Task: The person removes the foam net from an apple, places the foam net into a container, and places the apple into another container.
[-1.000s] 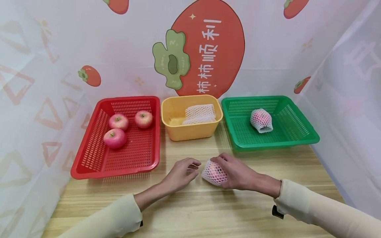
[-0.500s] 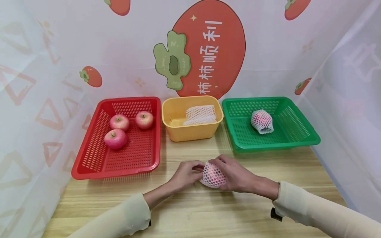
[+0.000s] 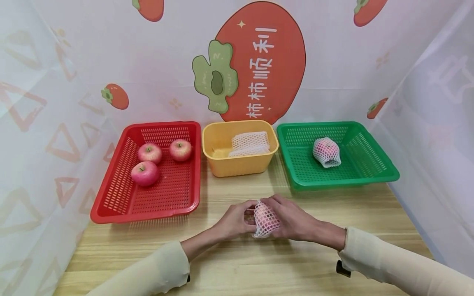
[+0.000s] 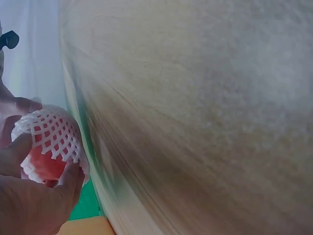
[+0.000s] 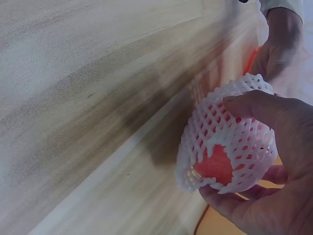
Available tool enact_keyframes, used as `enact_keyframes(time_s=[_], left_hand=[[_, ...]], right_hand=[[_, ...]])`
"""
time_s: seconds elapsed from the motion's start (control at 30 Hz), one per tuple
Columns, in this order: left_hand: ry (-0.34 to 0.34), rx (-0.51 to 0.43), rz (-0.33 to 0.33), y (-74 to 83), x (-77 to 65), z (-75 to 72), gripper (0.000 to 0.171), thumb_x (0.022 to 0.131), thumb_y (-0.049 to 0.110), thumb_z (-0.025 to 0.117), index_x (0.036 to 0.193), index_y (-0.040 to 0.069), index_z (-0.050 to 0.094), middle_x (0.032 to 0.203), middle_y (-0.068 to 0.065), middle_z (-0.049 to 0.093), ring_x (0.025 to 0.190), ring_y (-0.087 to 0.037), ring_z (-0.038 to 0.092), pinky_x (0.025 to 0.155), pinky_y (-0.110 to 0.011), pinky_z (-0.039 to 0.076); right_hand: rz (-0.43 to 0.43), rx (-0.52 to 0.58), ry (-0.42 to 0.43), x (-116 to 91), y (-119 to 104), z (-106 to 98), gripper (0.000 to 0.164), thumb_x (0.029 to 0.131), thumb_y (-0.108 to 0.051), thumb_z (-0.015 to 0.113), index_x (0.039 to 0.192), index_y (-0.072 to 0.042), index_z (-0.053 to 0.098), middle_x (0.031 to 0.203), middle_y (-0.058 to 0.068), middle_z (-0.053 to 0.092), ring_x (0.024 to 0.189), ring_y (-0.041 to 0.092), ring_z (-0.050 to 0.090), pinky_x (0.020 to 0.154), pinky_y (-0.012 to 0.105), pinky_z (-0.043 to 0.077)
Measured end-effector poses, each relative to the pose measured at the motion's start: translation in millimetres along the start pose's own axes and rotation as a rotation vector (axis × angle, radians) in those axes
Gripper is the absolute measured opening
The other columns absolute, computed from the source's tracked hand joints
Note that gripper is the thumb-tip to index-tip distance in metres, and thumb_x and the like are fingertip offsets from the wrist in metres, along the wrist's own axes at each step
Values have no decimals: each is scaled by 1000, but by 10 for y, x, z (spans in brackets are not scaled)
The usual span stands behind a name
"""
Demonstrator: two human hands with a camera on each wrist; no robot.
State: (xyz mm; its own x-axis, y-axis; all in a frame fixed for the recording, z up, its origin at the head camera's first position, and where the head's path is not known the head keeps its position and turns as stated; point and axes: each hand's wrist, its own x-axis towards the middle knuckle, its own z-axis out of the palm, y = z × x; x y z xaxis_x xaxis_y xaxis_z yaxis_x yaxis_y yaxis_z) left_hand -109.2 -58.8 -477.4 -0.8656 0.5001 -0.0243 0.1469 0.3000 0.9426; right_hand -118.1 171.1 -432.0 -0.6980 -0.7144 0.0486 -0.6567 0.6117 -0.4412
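An apple in a white foam net (image 3: pixel 267 220) is held just over the wooden table, between both hands. My right hand (image 3: pixel 296 218) grips it from the right, thumb on one side and fingers curled round the other, as the right wrist view shows. My left hand (image 3: pixel 235 221) holds the net's left edge, its thumb and fingers on opposite sides. In the left wrist view, bare red apple (image 4: pixel 49 166) shows through the net's opening between the left thumb and fingers. Part of the left fingertips is hidden behind the net in the head view.
A red basket (image 3: pixel 197 181) with several apples, three in sight (image 3: pixel 145 173), stands at the left. Behind the hands, a yellow bin (image 3: pixel 237 167) holds foam nets (image 3: pixel 249 142). A green basket (image 3: pixel 344 181) at the right contains one netted apple (image 3: pixel 326 152).
My left hand has moved right, from beside the netted apple onto its net. The right hand keeps its grip and has shifted slightly left and nearer with the apple.
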Motion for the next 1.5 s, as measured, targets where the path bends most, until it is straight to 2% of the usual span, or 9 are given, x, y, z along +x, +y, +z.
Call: enact_keyframes(time_s=[0.17, 0.37, 0.73, 0.83, 1.0, 1.17, 1.33, 1.5], left_hand=[[-9, 63, 15, -18, 19, 18, 72, 78, -7, 84, 144, 0, 56, 136, -18, 66, 120, -34, 68, 101, -40, 58], [-1, 137, 26, -11, 19, 23, 80, 73, -2, 87, 146, 5, 54, 128, -11, 68, 114, -23, 65, 97, -33, 53], [-5, 103, 30, -13, -5, -1, 79, 75, 2, 86, 146, 9, 52, 128, -5, 66, 113, -17, 62, 98, -32, 50], [1, 104, 38, -20, -15, -12, 80, 75, 2, 87, 147, 11, 53, 131, -5, 66, 116, -18, 61, 100, -33, 50], [21, 135, 37, -25, -28, -36, 81, 74, 7, 88, 148, 12, 55, 130, -6, 65, 115, -19, 60, 100, -36, 50], [36, 174, 43, -30, -30, -69, 81, 73, 13, 89, 147, 13, 57, 126, -6, 64, 113, -19, 58, 98, -35, 50], [41, 178, 57, -35, -51, -109, 80, 72, 16, 91, 144, 10, 58, 126, -7, 64, 112, -20, 59, 98, -35, 51], [57, 140, 48, -33, -79, -146, 80, 71, 15, 92, 144, 11, 58, 129, -7, 65, 114, -20, 61, 98, -35, 52]], right_hand=[[13, 39, 11, -6, -3, 14, 91, 69, -19, 99, 145, 2, 54, 128, 12, 63, 111, 25, 66, 91, 43, 60], [-18, 68, 52, 4, -11, 26, 91, 72, -23, 98, 147, 3, 53, 130, 14, 65, 112, 25, 66, 90, 41, 60], [-45, 54, 46, 11, 2, 33, 90, 77, -29, 98, 149, 2, 54, 131, 14, 67, 115, 26, 68, 92, 42, 61], [-47, 54, 38, 9, 11, 23, 87, 78, -26, 97, 149, 2, 55, 130, 14, 69, 115, 26, 69, 93, 42, 61], [-57, 33, 47, -3, 38, 6, 76, 82, -15, 93, 146, 2, 59, 126, 14, 72, 115, 26, 71, 92, 41, 61], [-80, -3, 81, -10, 59, -36, 61, 86, -12, 89, 140, 1, 65, 118, 12, 77, 108, 24, 74, 88, 39, 63], [-99, -12, 101, -14, 100, -88, 36, 90, -8, 83, 125, -3, 76, 110, 7, 80, 101, 19, 76, 83, 36, 64], [-127, -24, 147, -16, 147, -153, 20, 87, -5, 85, 107, -9, 82, 99, 1, 81, 92, 14, 76, 77, 32, 64]])
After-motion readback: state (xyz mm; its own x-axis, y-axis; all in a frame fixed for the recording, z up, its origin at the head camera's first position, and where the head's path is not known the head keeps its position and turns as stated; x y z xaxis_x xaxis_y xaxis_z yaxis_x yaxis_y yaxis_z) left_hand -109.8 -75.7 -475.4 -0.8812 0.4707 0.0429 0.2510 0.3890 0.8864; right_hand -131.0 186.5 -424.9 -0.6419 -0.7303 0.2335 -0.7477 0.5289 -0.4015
